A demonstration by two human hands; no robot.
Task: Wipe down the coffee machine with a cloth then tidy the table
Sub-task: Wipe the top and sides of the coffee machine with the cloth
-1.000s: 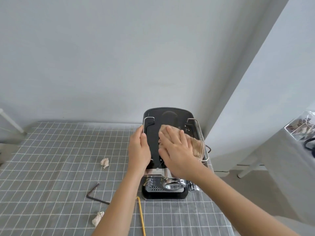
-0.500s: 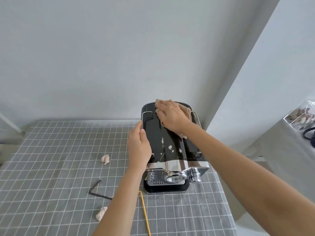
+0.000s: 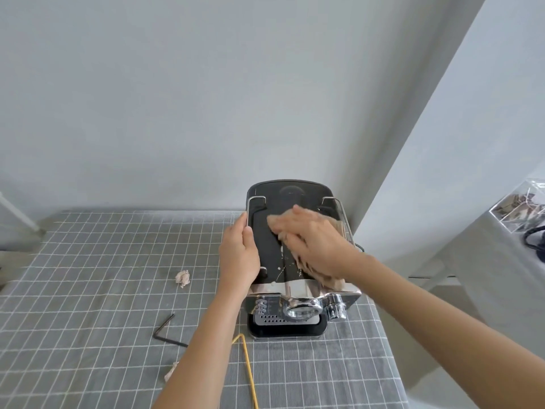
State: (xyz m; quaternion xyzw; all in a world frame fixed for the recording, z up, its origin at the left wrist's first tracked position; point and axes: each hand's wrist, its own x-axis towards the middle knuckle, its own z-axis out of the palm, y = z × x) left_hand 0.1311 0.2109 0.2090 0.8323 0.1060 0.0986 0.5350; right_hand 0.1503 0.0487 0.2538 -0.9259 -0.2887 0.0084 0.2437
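A black and chrome coffee machine point(image 3: 290, 196) stands at the table's far right, its front facing me. My left hand point(image 3: 239, 255) grips the machine's left top edge and rail. My right hand point(image 3: 315, 240) presses a beige cloth point(image 3: 330, 280) flat onto the machine's black top, towards the right side. The cloth shows around my fingers and hangs past the chrome front edge. White specks and smears point(image 3: 284, 268) lie on the top between my hands.
On the grey checked tablecloth point(image 3: 88, 290) lie two crumpled paper scraps point(image 3: 182, 278) point(image 3: 170, 371), a black hex key point(image 3: 165, 330) and a yellow cord point(image 3: 249, 373). A wall corner stands right of the machine. A clear box point(image 3: 519, 206) sits on another table at the right.
My right hand has drawn the cloth back from the machine's far end towards the front right, after pushing it away a second ago. My left hand has kept its grip.
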